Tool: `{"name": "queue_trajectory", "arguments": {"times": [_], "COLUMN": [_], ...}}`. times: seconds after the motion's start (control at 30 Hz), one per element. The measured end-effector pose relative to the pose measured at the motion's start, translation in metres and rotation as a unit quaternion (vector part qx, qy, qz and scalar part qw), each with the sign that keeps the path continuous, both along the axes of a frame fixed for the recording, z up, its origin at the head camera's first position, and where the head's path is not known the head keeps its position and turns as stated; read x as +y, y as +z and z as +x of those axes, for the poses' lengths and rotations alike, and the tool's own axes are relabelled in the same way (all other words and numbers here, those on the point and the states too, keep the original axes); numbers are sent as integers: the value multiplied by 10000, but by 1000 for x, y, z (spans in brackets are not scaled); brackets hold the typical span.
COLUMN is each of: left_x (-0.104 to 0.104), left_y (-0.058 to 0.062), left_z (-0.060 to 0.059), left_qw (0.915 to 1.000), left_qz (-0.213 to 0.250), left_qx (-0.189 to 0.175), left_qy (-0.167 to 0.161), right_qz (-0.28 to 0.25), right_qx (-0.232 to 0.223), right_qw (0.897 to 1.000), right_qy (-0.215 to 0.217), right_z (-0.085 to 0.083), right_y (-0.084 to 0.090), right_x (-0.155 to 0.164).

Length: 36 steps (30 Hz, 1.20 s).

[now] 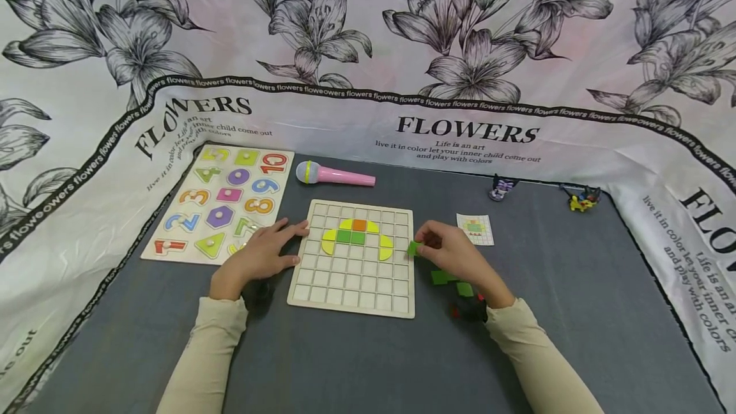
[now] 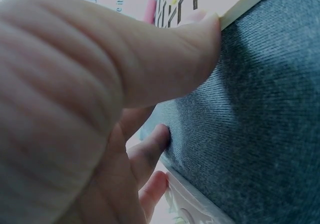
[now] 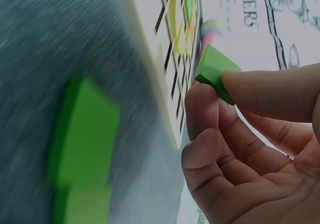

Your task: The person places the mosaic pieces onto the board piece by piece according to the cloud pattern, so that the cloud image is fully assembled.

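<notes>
A: Starting at the left, what's there?

B: A number puzzle board [image 1: 221,203] lies at the mat's left edge, with a pink toy microphone [image 1: 335,174] beyond it. The left hand [image 1: 261,254] rests flat, fingers relaxed, its fingertips touching the left rim of the wooden grid board [image 1: 351,286].

A: And on the grid?

B: Yellow, green and orange tiles [image 1: 356,235] form an arc in the upper rows; the rows below are bare.

A: The right hand?

B: The right hand [image 1: 454,254] pinches a small green tile [image 3: 214,71] between thumb and fingertip, just off the board's right rim. The grid lies to its left, so this hand is the nearer one to the right-hand cells.

A: Anything in the way?

B: Nothing between tile and board. Loose green pieces [image 1: 451,281] lie under the wrist, a pattern card [image 1: 475,229] just behind the hand, and two small figures [image 1: 543,193] farther back.
</notes>
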<state>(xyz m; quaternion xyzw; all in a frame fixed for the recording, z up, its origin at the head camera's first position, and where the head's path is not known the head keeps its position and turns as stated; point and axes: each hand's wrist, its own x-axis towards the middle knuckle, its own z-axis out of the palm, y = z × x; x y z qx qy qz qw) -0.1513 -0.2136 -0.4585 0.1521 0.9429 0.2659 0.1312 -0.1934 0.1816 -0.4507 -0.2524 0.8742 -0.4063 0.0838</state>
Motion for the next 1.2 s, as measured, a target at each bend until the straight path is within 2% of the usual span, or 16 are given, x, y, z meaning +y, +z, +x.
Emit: {"name": "queue_trajectory", "arguments": {"times": [0.33,0.57,0.87,1.2], "left_x": [0,0,0,-1], "left_y": [2,1,0,0], "left_z": [1,0,-2,-1], "left_qw": [10000,10000,9999,9999], "left_qz": [33,-8,21,29], "left_qx": [-20,-23,-68,-57], "left_qy": [-1,50,90,97], "right_qz": [-76,69,332,566], "right_qx": [45,2,252,220], "right_qw": [9996,9995,9988,9977], "right_qy": [254,308,256,301], "right_z": [-11,-19,-26,-28], "right_y": [4,4,1,-3], "right_x": [-45,-69,-81,-84]}}
